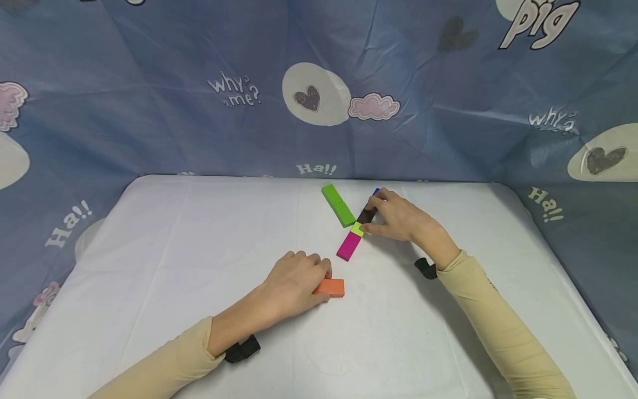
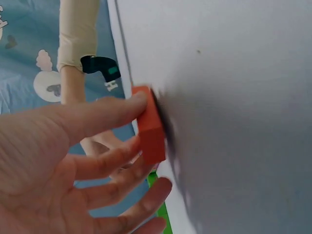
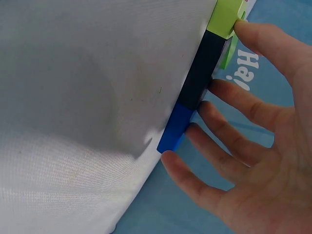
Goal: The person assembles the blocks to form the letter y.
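Observation:
My left hand (image 1: 295, 284) pinches an orange block (image 1: 333, 287) on the white tabletop, thumb on the near side and fingers on the far side; the left wrist view shows this orange block (image 2: 150, 127) up close. Farther off, my right hand (image 1: 397, 217) reaches over a slanting row of blocks. Magenta (image 1: 349, 246), yellow-green (image 1: 358, 228), black (image 1: 367, 215) and blue (image 1: 376, 191) pieces lie end to end. In the right wrist view, the thumb touches the yellow-green block (image 3: 226, 17), and fingertips rest along the black block (image 3: 201, 70) and blue block (image 3: 175, 127).
Green blocks (image 1: 338, 205) lie in a slanting line left of the row, meeting it near the yellow-green piece. A white cloth covers the table (image 1: 199, 233). Blue printed fabric (image 1: 174, 111) hangs behind and at both sides. Black bands sit on both wrists.

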Available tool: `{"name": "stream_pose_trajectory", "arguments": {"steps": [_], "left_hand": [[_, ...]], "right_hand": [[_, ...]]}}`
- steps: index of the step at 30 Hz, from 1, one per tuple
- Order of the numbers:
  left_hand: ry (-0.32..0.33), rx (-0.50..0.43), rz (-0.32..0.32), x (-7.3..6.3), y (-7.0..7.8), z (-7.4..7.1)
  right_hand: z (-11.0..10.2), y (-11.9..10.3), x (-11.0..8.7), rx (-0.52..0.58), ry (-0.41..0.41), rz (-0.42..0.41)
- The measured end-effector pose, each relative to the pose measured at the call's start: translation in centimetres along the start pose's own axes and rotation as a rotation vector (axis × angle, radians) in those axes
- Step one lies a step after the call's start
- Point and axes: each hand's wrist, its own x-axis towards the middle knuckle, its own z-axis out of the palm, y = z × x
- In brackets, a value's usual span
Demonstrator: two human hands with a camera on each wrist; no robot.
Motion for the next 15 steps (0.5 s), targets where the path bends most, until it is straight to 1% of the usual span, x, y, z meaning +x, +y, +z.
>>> {"name": "stream_pose_trajectory", "arguments": {"steps": [4, 7, 11, 15], "left_hand": [[0.052, 0.034, -0.052, 0.5, -0.1, 0.3], [0.087, 0.066, -0.074, 0.8, -0.1, 0.5], [0.126, 0.127, -0.088, 1.2, -0.1, 0.8], [0.141, 0.176, -0.089, 1.6, 0.0, 1.0]], "right_hand": [[-0.1, 0.0, 0.0, -0.001, -0.002, 0.001], [0.0, 0.0, 0.0, -0.004, -0.002, 0.002], [0.1, 0.0, 0.0, -0.005, -0.002, 0.007], [0.1, 0.0, 0.0, -0.006, -0.004, 0.012]]}}
